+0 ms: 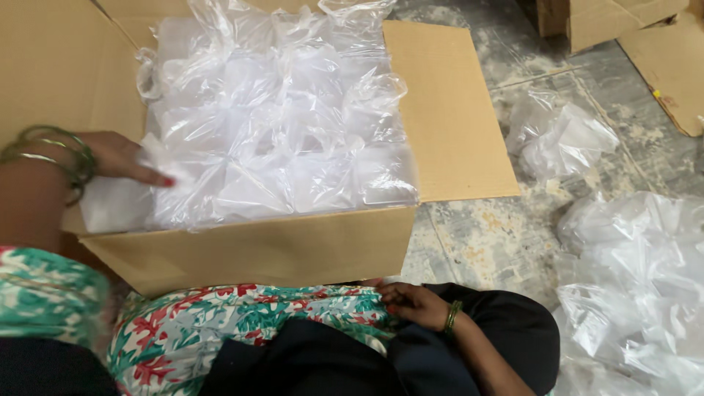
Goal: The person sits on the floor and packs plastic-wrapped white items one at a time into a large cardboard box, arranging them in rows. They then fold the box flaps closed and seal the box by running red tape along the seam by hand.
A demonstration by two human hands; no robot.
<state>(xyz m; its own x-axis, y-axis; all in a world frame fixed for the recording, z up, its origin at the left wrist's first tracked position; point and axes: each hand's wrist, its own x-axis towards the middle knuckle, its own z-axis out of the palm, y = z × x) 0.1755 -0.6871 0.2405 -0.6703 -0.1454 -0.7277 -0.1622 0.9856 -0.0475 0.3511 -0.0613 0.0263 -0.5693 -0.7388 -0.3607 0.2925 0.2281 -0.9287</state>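
An open cardboard box (pixel 293 249) stands in front of me, filled with several clear plastic bags (pixel 279 139) holding pale see-through containers. My left hand (pixel 121 158), with green bangles at the wrist, reaches in from the left. Its fingers lie flat on the bagged container at the box's near left corner, and it grips nothing. My right hand (pixel 412 301), also with a green bangle, rests on the floral cloth (pixel 242 315) over my lap, below the box's front wall. Its fingers are loosely bent and hold nothing.
The box's right flap (pixel 455 117) lies folded out over the grey, dusty floor (pixel 499 242). More clear bagged containers lie heaped at the right (pixel 638 279), with one loose bag (pixel 561 139) further back. Other cardboard boxes (pixel 609 22) and a flat cardboard sheet (pixel 675 66) sit at the top right.
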